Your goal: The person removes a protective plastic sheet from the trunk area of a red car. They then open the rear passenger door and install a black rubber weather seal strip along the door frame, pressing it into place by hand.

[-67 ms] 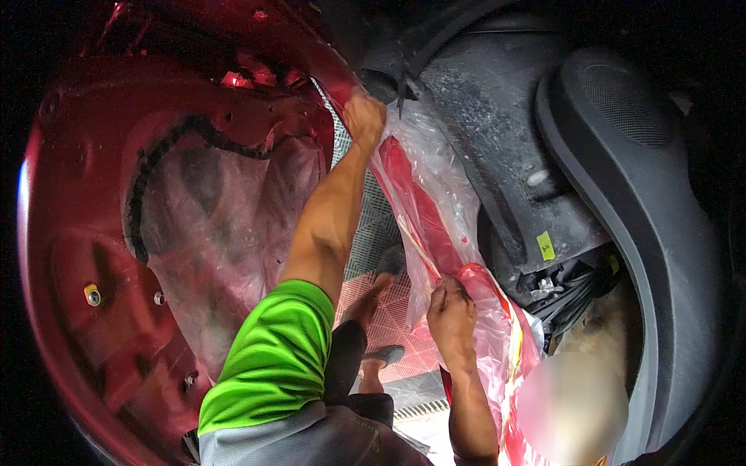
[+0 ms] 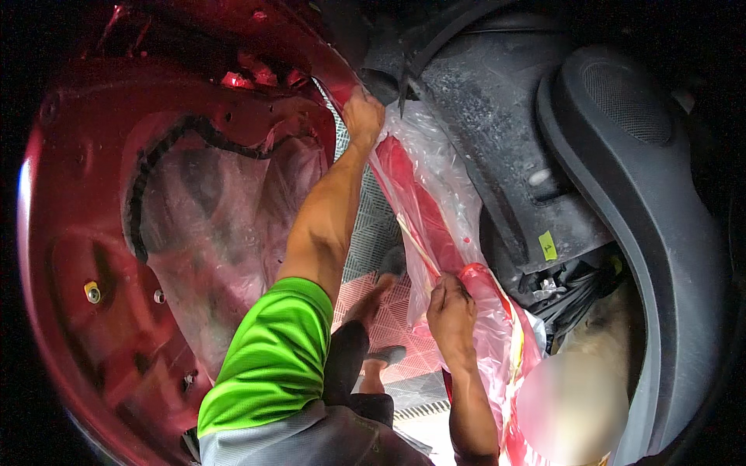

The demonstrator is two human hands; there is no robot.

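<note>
Clear plastic film (image 2: pixel 439 147) covers the red door sill (image 2: pixel 420 198) and runs down toward the lower right. My left hand (image 2: pixel 364 116) is closed at the film's far end, beside the edge of the red car door (image 2: pixel 101 194); its fingertips are partly hidden. Nearer to me, my right hand (image 2: pixel 452 314) is closed in a pinch on the loose edge of the film, with the fingers curled in. Between the two hands the film hangs in wrinkled folds. A pale strip (image 2: pixel 416 241) runs along its left side.
A second plastic sheet (image 2: pixel 225 225) covers the inner door opening, edged by black sealant (image 2: pixel 140 194). To the right are a grey trim panel (image 2: pixel 622 155), a yellow-green tag (image 2: pixel 547 245) and black cables (image 2: pixel 579 303). Patterned floor tiles (image 2: pixel 377 318) lie below.
</note>
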